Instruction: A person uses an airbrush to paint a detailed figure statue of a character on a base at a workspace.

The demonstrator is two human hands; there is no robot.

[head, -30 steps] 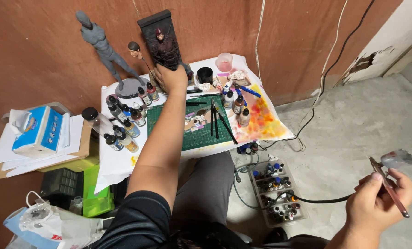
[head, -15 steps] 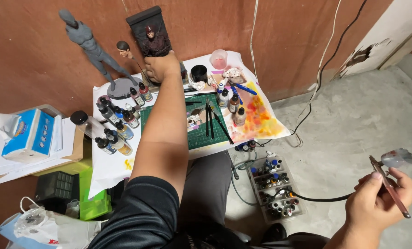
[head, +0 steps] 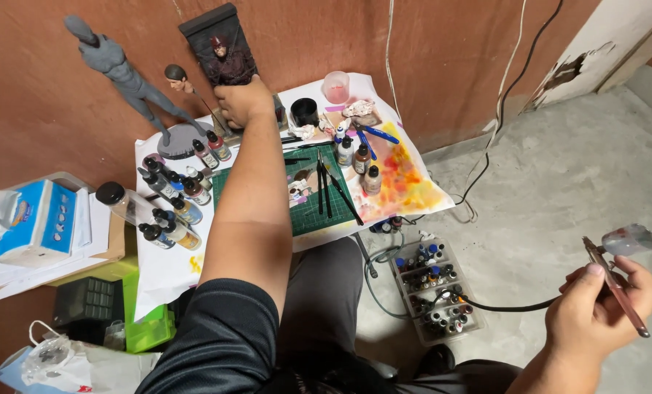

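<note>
Green cutting mat (head: 308, 211), grey figure (head: 118, 69)

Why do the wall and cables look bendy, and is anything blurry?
In the head view the wide lens bends the white cable and spreads the edges; light is soft and even, with faint shadows; the left hand at the dark figure looks sharp; the right hand with the airbrush is slightly soft.

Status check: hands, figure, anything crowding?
Left hand grips dark seated figure by wall. Right hand holds pink airbrush, off table. Paint bottles crowd left.

Paper-covered table (head: 165, 273), green mat (head: 308, 211), bottles (head: 169, 211)
</note>
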